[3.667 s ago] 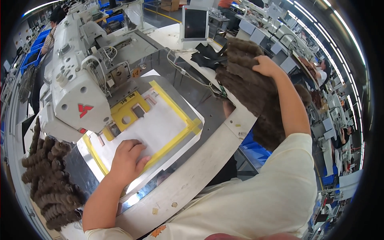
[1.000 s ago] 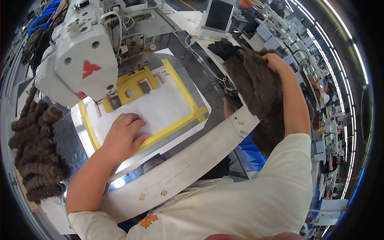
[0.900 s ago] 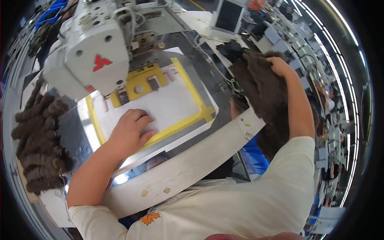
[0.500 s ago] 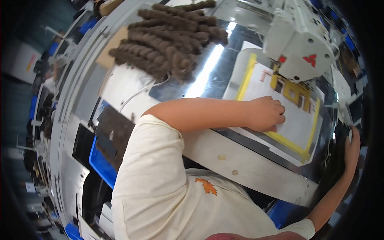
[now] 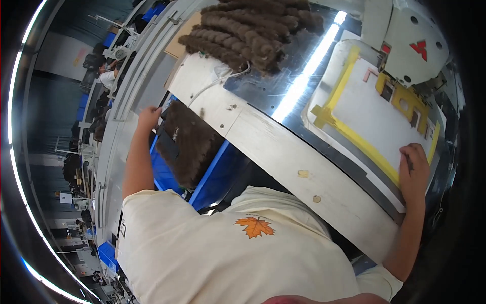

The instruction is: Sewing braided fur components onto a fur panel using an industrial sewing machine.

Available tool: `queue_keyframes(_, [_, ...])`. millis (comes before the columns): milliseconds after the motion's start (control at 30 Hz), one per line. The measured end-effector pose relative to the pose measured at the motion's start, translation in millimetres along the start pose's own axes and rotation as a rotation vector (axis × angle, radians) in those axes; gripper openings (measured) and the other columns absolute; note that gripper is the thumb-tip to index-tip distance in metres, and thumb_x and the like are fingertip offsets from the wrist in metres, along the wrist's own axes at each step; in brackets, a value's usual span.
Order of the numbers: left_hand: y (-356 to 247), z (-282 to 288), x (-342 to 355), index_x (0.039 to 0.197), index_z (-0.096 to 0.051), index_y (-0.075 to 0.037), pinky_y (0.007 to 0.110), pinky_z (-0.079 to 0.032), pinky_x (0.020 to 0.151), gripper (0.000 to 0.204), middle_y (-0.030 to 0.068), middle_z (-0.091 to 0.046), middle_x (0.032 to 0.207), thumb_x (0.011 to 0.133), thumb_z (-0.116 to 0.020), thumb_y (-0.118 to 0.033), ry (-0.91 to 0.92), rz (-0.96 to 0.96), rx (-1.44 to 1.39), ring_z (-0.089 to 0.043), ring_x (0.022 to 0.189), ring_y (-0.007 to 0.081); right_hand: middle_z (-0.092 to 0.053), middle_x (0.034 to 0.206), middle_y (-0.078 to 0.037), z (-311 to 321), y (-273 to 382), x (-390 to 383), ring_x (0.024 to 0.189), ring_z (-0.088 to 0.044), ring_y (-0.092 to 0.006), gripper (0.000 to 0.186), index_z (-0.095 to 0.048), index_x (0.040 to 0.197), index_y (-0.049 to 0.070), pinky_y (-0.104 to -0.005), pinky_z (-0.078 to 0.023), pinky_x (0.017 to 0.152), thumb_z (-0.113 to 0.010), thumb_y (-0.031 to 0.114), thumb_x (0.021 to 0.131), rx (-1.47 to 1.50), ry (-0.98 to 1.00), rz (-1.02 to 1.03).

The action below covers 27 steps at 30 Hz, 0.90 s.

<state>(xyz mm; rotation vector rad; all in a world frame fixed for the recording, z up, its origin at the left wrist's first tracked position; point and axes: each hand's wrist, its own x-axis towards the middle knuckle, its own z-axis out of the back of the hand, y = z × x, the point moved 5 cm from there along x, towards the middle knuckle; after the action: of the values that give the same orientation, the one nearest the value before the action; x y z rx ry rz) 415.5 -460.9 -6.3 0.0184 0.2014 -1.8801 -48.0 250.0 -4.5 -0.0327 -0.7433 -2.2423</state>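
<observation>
My left hand (image 5: 151, 117) is closed at the upper corner of a blue bin (image 5: 212, 169); what its fingertips hold is unclear. The bin holds brown fur (image 5: 187, 149) with a dark patch on top. My right hand (image 5: 414, 167) rests with loosely bent, parted fingers on the lower right of a white sheet (image 5: 372, 119) in a yellow-taped frame. A yellow cut-out template (image 5: 402, 104) lies on the sheet under the white machine head (image 5: 415, 30).
A pile of fluffy brown fur strips (image 5: 248, 35) lies on the metal plate (image 5: 281, 93) at upper centre. A pale table edge (image 5: 273, 157) runs diagonally before my body. A white cable (image 5: 215, 86) crosses it. A co-worker (image 5: 109, 76) sits among workstations at left.
The view has swung left. My left hand has moved off the white sheet to the bin. My right hand has left the fur on the right and now rests on the sheet.
</observation>
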Motion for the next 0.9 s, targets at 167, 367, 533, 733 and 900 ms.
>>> queue_keyframes(167, [87.4, -62.2, -24.0, 0.116, -0.075, 0.0, 0.041, -0.057, 0.094, 0.063, 0.0224, -0.076, 0.108, 0.08, -0.084, -0.051, 0.134, -0.03, -0.026, -0.074, 0.105, 0.0341, -0.062, 0.108, -0.015, -2.7, -1.4, -4.1, 0.097, -0.063, -0.0351, 0.011, -0.064, 0.104, 0.0, -0.0365, -0.05, 0.088, -0.059, 0.0, 0.094, 0.089, 0.007, -0.096])
queue_keyframes(367, [49.8, -45.7, -53.3, 0.117, -0.074, 0.001, 0.044, -0.055, 0.097, 0.069, 0.0257, -0.074, 0.114, 0.079, -0.083, -0.056, 0.05, 0.076, 0.091, -0.071, 0.111, 0.0389, -0.061, 0.109, -0.015, -1.9, 1.7, -6.6, 0.099, -0.062, -0.0345, 0.011, -0.063, 0.104, -0.001, -0.0366, -0.049, 0.09, -0.058, 0.0, 0.094, 0.021, -0.004, -0.065])
queue_keyframes(533, [152.7, -77.2, 9.9, 0.113, -0.075, 0.001, 0.045, -0.055, 0.097, 0.061, 0.025, -0.074, 0.113, 0.083, -0.079, -0.052, 0.023, 0.19, 0.187, -0.071, 0.11, 0.0397, -0.061, 0.109, -0.016, -1.4, -2.1, -7.5, 0.099, -0.062, -0.035, 0.012, -0.063, 0.106, -0.001, -0.0368, -0.049, 0.09, -0.058, 0.0, 0.095, -0.002, -0.008, -0.04])
queue_keyframes(733, [115.9, -56.9, -21.0, 0.105, -0.078, -0.002, 0.043, -0.058, 0.09, 0.039, 0.0198, -0.077, 0.104, 0.078, -0.08, -0.03, 0.095, 0.219, 0.08, -0.075, 0.102, 0.0344, -0.061, 0.112, -0.016, -4.0, -1.5, -6.8, 0.101, -0.062, -0.0344, 0.013, -0.063, 0.108, -0.001, -0.037, -0.05, 0.089, -0.058, 0.001, 0.096, 0.004, 0.026, -0.063])
queue_keyframes(900, [84.7, -36.2, -28.4, 0.093, -0.076, -0.004, 0.042, -0.059, 0.075, 0.026, 0.0148, -0.077, 0.091, 0.069, -0.08, -0.01, 0.147, 0.159, 0.064, -0.075, 0.086, 0.0284, -0.059, 0.104, -0.015, -1.5, 7.6, -6.1, 0.094, -0.061, -0.0319, 0.011, -0.061, 0.104, -0.002, -0.0345, -0.049, 0.084, -0.057, 0.0, 0.094, -0.014, -0.041, -0.034])
